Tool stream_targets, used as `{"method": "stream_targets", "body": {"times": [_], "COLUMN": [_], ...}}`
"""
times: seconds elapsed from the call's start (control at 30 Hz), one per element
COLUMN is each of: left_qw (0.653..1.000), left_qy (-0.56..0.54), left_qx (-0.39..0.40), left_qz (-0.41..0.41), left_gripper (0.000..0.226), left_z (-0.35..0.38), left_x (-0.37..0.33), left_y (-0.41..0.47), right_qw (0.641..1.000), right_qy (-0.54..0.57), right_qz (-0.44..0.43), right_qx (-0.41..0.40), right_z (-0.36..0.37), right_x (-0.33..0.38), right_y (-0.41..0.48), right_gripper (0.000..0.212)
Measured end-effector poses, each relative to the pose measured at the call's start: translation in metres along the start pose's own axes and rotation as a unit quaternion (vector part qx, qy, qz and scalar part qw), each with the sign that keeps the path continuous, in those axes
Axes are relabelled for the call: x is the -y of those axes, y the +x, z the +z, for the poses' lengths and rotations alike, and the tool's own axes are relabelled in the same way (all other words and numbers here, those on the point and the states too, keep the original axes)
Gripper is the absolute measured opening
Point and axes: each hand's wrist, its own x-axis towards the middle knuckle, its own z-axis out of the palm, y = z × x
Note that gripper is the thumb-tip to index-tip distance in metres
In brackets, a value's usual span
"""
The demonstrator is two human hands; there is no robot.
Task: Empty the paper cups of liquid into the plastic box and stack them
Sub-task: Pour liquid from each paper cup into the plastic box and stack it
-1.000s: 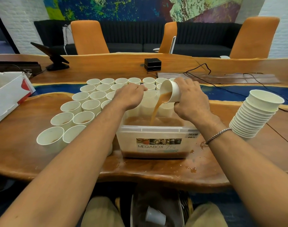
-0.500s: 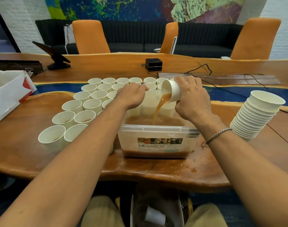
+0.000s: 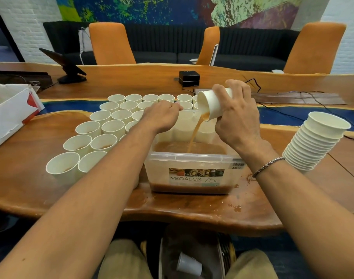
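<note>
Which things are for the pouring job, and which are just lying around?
For the job: tilted paper cup in the right hand, plastic box, waiting cups, stack of empty cups.
Just lying about: tablet on its stand, small black box, white cardboard box, orange chairs.

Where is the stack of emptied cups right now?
In the head view, the stack of cups stands tilted on the wooden table at the far right, just right of the plastic box and the right hand tilting a paper cup.
</note>
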Motion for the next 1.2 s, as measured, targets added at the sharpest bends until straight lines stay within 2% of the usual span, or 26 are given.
{"method": "stream_targets", "body": {"times": [0.37,0.47,0.67,0.83,0.9,0.97,1.03,1.13,1.2], "left_qw": [1.000,1.000,1.000,1.000,0.999,0.992,0.980,0.940,0.919], "left_qy": [-0.002,-0.009,-0.016,0.010,-0.002,-0.043,-0.137,-0.334,-0.392], "left_qx": [0.002,-0.002,-0.009,-0.008,-0.044,-0.099,-0.119,-0.060,-0.027], "left_qz": [0.003,0.008,0.013,0.014,0.032,0.060,0.077,0.033,-0.001], "left_gripper": [0.048,0.047,0.046,0.046,0.046,0.047,0.050,0.053,0.049], "left_z": [0.001,0.001,0.004,0.005,0.004,0.000,-0.005,-0.008,-0.010], "left_x": [0.003,0.006,0.006,0.006,0.003,-0.007,-0.026,-0.065,-0.087], "left_y": [0.004,0.006,0.008,0.010,0.008,0.002,-0.005,-0.013,-0.014], "right_qw": [0.998,0.999,0.986,0.964,0.956,0.952,0.951,0.948,0.948], "right_qy": [-0.002,0.001,0.066,0.146,0.190,0.218,0.240,0.264,0.271], "right_qz": [-0.047,-0.043,0.053,0.137,0.155,0.157,0.150,0.141,0.145], "right_qx": [-0.036,-0.015,0.147,0.176,0.162,0.144,0.128,0.107,0.081], "right_z": [-0.002,-0.002,-0.001,-0.005,-0.008,-0.013,-0.018,-0.029,-0.037], "right_x": [0.003,0.003,-0.004,-0.003,-0.002,-0.001,-0.002,-0.007,-0.015], "right_y": [0.001,0.000,-0.002,-0.001,-0.001,-0.001,-0.002,-0.001,0.001], "right_gripper": [0.076,0.074,0.065,0.080,0.084,0.086,0.083,0.071,0.066]}}
